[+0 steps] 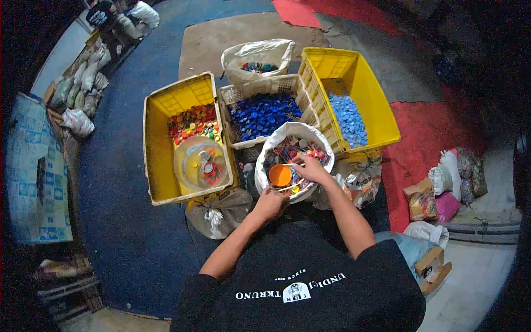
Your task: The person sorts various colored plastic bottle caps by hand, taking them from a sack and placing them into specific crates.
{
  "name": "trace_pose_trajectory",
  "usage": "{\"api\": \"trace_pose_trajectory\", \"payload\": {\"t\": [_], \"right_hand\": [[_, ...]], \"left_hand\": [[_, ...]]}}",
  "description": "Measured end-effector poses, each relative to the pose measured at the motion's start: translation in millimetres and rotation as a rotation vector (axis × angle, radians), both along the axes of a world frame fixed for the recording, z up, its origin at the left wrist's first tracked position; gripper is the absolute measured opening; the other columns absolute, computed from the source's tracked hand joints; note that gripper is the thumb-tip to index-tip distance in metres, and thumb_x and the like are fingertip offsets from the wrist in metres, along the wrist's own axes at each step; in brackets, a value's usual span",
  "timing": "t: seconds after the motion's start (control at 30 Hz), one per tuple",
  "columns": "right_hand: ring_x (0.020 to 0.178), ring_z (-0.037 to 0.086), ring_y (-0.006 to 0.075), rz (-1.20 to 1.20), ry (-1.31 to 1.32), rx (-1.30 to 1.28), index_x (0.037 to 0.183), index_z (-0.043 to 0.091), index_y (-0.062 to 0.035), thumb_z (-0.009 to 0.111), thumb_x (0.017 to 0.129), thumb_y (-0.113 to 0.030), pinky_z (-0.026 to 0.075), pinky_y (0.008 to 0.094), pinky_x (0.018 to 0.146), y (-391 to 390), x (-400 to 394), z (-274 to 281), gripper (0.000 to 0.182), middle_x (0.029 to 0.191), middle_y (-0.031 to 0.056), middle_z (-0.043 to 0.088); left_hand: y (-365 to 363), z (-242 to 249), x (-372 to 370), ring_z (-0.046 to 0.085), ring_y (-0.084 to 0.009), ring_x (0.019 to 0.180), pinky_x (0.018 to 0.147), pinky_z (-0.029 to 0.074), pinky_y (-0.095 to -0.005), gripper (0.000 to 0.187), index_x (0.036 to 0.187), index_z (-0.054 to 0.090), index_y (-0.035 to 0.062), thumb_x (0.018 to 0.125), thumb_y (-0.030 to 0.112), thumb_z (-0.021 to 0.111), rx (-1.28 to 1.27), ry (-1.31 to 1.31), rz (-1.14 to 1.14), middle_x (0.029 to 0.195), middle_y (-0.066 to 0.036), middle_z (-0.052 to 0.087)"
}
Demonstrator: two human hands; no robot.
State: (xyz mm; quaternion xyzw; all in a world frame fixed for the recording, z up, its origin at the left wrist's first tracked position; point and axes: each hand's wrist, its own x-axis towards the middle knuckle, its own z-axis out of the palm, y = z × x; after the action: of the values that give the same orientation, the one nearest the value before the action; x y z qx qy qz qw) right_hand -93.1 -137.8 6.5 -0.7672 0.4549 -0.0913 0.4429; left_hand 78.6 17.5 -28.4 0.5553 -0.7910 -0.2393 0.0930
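In front of me stands a round container lined with a white sack [266,148], filled with mixed small plastic pieces, caps and thin sticks. A round orange cap [280,175] lies on top, between my hands. My right hand [311,169] reaches over the sack's right side, fingers closed together near a thin pale stick; what they pinch is too small to name. At the near rim, my left hand [270,203] is curled closed. Its fingertips are partly hidden, and another pale stick runs close to them.
A yellow crate [152,133] at left holds red and yellow caps and a clear round container [191,163]. Dark blue caps fill a white crate [307,99]; light blue caps lie in another yellow crate [381,110]. Behind stands a white sack [235,58]; filled bags [218,216] sit below.
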Motion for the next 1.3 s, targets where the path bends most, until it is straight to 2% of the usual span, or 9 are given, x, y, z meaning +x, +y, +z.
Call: {"api": "trace_pose_trajectory", "payload": {"t": [0.17, 0.3, 0.47, 0.73, 0.87, 1.0, 1.07, 1.17, 1.3], "right_hand": [[0.111, 0.055, 0.0371, 0.233, 0.265, -0.115, 0.118, 0.059, -0.0052, 0.070, 0.075, -0.030, 0.044, 0.0414, 0.096, -7.3, 49.1, -62.4, 0.051, 0.119, 0.0216, 0.058], [0.133, 0.035, 0.0338, 0.291, 0.637, -0.203, 0.132, 0.050, -0.0211, 0.069, 0.072, -0.040, 0.025, 0.0705, 0.100, 44.9, 59.0, -70.9, 0.066, 0.139, 0.0128, 0.042], [0.126, 0.044, 0.0314, 0.497, 0.852, -0.419, 0.127, 0.055, -0.0276, 0.076, 0.065, -0.038, 0.030, 0.0620, 0.099, 24.3, 30.1, -75.6, 0.066, 0.130, 0.0133, 0.052], [0.131, 0.040, 0.0334, 0.776, 0.927, 0.172, 0.136, 0.049, -0.0307, 0.071, 0.061, -0.061, 0.028, 0.0527, 0.108, -15.6, 13.8, -50.1, 0.084, 0.138, 0.0104, 0.048], [0.125, 0.048, 0.0328, 0.836, 0.675, 0.499, 0.134, 0.052, -0.0211, 0.051, 0.080, -0.068, 0.033, 0.0410, 0.108, 18.3, 31.4, -25.0, 0.072, 0.133, 0.0100, 0.055], [0.116, 0.055, 0.0304, 0.929, 0.608, 0.253, 0.129, 0.055, -0.0155, 0.039, 0.088, -0.066, 0.039, 0.0423, 0.101, 30.5, 24.5, -75.8, 0.067, 0.126, 0.0125, 0.059], [0.110, 0.059, 0.0304, 0.884, 0.519, 0.516, 0.126, 0.057, -0.0110, 0.038, 0.091, -0.061, 0.044, 0.0423, 0.094, 5.0, 36.8, -77.8, 0.064, 0.125, 0.0143, 0.060], [0.102, 0.062, 0.0342, 0.592, 0.493, 0.413, 0.122, 0.059, -0.0098, 0.049, 0.091, -0.046, 0.047, 0.0431, 0.091, -26.1, 36.6, -83.7, 0.048, 0.117, 0.0185, 0.062], [0.118, 0.049, 0.0358, 0.213, 0.650, -0.094, 0.129, 0.052, -0.0132, 0.065, 0.081, -0.031, 0.037, 0.0479, 0.100, -26.2, 21.6, -107.3, 0.052, 0.126, 0.0183, 0.054]], "left_hand": [[10.3, 30.2, -5.7, 0.062, -0.0270, 0.097, 0.102, 0.034, -0.0451, 0.027, 0.110, 0.067, 0.0171, 0.088, 0.016, 0.051, 0.038, 0.023, 0.017, 0.091, -0.011, 0.068], [17.4, 19.3, -6.8, 0.060, -0.0234, 0.104, 0.106, 0.031, -0.0444, 0.033, 0.114, 0.065, 0.0216, 0.086, 0.013, 0.051, 0.053, 0.024, 0.069, 0.100, -0.008, 0.068], [33.3, 10.0, -1.9, 0.061, -0.0257, 0.099, 0.105, 0.033, -0.0426, 0.029, 0.111, 0.066, 0.0195, 0.085, 0.016, 0.054, 0.068, 0.094, 0.110, 0.093, -0.012, 0.068], [32.3, 15.6, -4.3, 0.062, -0.0266, 0.095, 0.103, 0.034, -0.0424, 0.031, 0.111, 0.066, 0.0180, 0.081, 0.013, 0.058, 0.040, 0.172, 0.159, 0.091, -0.012, 0.068], [31.5, 33.3, -2.3, 0.060, -0.0227, 0.102, 0.107, 0.030, -0.0425, 0.038, 0.113, 0.066, 0.0191, 0.076, 0.010, 0.061, 0.127, 0.157, 0.149, 0.096, -0.008, 0.068], [36.7, 22.9, -4.5, 0.060, -0.0230, 0.102, 0.106, 0.031, -0.0417, 0.038, 0.113, 0.066, 0.0196, 0.077, 0.011, 0.061, 0.050, 0.157, 0.133, 0.094, -0.007, 0.068], [35.9, 24.1, -3.6, 0.060, -0.0239, 0.101, 0.105, 0.031, -0.0420, 0.035, 0.113, 0.066, 0.0192, 0.078, 0.011, 0.060, 0.072, 0.155, 0.123, 0.096, -0.009, 0.068], [34.7, 24.7, -1.4, 0.060, -0.0248, 0.102, 0.105, 0.032, -0.0421, 0.033, 0.112, 0.066, 0.0177, 0.080, 0.012, 0.060, 0.122, 0.140, 0.103, 0.098, -0.010, 0.068], [29.6, 35.3, 2.0, 0.060, -0.0246, 0.103, 0.106, 0.031, -0.0421, 0.035, 0.113, 0.066, 0.0153, 0.079, 0.013, 0.061, 0.159, 0.169, 0.097, 0.096, -0.009, 0.068]]}}
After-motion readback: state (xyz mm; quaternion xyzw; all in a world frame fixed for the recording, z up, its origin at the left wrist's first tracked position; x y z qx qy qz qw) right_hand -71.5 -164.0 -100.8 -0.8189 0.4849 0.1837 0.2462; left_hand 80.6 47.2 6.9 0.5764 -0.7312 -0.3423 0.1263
